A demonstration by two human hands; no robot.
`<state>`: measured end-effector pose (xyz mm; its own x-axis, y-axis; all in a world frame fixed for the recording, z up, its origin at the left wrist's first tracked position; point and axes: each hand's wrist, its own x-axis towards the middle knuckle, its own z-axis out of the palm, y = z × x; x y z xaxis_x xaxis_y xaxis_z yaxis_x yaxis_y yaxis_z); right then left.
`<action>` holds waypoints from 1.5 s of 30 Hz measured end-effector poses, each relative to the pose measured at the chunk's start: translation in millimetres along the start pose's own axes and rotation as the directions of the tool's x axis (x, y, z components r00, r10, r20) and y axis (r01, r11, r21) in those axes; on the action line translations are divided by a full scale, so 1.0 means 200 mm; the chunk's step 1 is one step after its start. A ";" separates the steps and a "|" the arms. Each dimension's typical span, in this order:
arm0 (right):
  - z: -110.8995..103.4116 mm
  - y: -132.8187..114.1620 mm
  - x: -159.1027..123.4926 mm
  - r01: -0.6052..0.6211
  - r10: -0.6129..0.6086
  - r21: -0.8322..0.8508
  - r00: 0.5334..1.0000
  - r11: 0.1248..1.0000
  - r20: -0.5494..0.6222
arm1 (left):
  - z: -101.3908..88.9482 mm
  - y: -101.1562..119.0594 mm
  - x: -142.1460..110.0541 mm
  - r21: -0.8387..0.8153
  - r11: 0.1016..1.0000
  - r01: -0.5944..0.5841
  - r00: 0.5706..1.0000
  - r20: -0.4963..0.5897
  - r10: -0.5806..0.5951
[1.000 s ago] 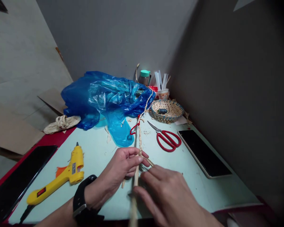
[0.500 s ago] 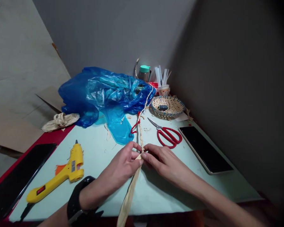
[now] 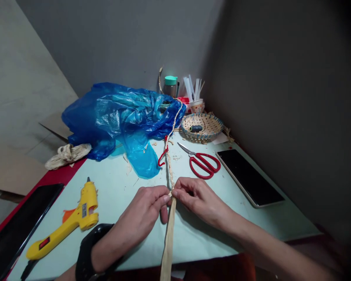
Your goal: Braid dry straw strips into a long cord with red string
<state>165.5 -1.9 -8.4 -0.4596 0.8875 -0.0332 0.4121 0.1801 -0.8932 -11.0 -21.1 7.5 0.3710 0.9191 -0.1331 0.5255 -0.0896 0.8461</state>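
At the near middle of the pale green tabletop (image 3: 140,249), both hands meet on the braided cord (image 3: 170,168), right where the plait gives way to loose strips. The left hand (image 3: 146,207) comes in from its side, thumb and forefinger pinching a strip just left of the braid's end, a lower finger hanging down beside it. And the right hand (image 3: 197,199) — thumb and forefinger pressed together on the braid's end, almost touching the left fingertips! Below the fingers, a long flat strip (image 3: 169,238) drops toward the table's near edge; beyond them, the cord runs away past a red tie (image 3: 163,156) and up onto the blue plastic bag (image 3: 105,109). Red-handled scissors (image 3: 192,153) lie open, well clear of the right fingers.
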 end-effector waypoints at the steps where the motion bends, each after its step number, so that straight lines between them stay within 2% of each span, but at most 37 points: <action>1: 0.00 0.00 0.00 0.005 -0.005 -0.008 1.000 1.000 -0.001 | 0.00 -0.01 0.00 -0.027 1.000 0.016 1.000 0.007 -0.016; 4: 0.00 0.00 0.01 0.013 -0.013 -0.014 1.000 1.000 -0.013 | 0.01 -0.02 0.00 -0.148 0.986 0.079 0.996 0.039 -0.074; 8: 0.00 0.01 0.02 0.049 -0.047 0.063 0.999 0.997 -0.028 | 0.02 -0.04 0.02 -0.292 0.948 0.129 0.991 0.071 -0.113; 13: 0.01 0.01 0.03 0.061 -0.056 0.107 0.997 0.992 -0.051 | 0.01 -0.04 0.06 -0.351 0.933 0.078 0.997 0.011 -0.080; 17: 0.02 0.01 0.05 0.095 -0.086 0.097 0.992 0.991 -0.095 | 0.02 -0.05 0.09 -0.409 0.908 0.091 0.996 0.033 -0.085; 21: 0.02 -0.01 0.07 0.083 -0.076 0.047 0.988 0.995 -0.137 | 0.02 -0.04 0.10 -0.408 0.909 0.088 0.996 0.008 -0.093; 27: 0.01 -0.02 0.05 0.086 -0.077 0.059 0.988 0.995 -0.136 | 0.03 -0.01 0.10 -0.430 0.898 0.095 0.995 0.047 -0.083; 29: 0.00 -0.02 0.04 0.083 -0.073 0.070 0.990 0.994 -0.124 | 0.02 0.01 0.08 -0.371 0.925 0.078 0.997 0.034 -0.071; 32: 0.01 -0.02 0.02 0.084 -0.079 0.041 0.990 0.996 -0.117 | -0.02 0.06 0.04 -0.143 0.989 0.029 0.998 -0.050 -0.036; 34: 0.02 -0.02 0.02 0.092 -0.088 0.026 0.988 0.995 -0.129 | -0.06 0.11 0.03 -0.006 0.999 0.033 0.996 -0.088 -0.033; 36: 0.03 -0.02 0.01 0.106 -0.100 0.033 0.985 0.994 -0.142 | -0.09 0.14 0.04 0.055 0.998 0.040 0.993 -0.116 -0.034; 37: 0.03 -0.02 0.01 0.116 -0.108 0.047 0.983 0.992 -0.148 | -0.10 0.15 0.05 0.026 0.999 0.037 0.995 -0.093 -0.035; 39: 0.03 -0.03 0.01 0.134 -0.118 0.092 0.980 0.987 -0.158 | -0.10 0.16 0.09 -0.164 0.986 0.039 0.999 0.035 -0.034; 42: 0.01 -0.03 0.02 0.144 -0.117 0.160 0.979 0.977 -0.167 | -0.07 0.13 0.15 -0.468 0.878 0.102 0.973 0.232 0.011; 45: -0.01 -0.04 0.02 0.164 -0.141 0.173 0.981 0.971 -0.135 | -0.05 0.09 0.18 -0.564 0.814 0.138 0.957 0.287 0.036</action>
<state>162.6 1.1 -1.0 -0.4025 0.9023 0.1543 0.1888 0.2467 -0.9505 3.0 14.3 22.9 0.5936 0.7667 -0.2447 0.0472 0.2703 0.9616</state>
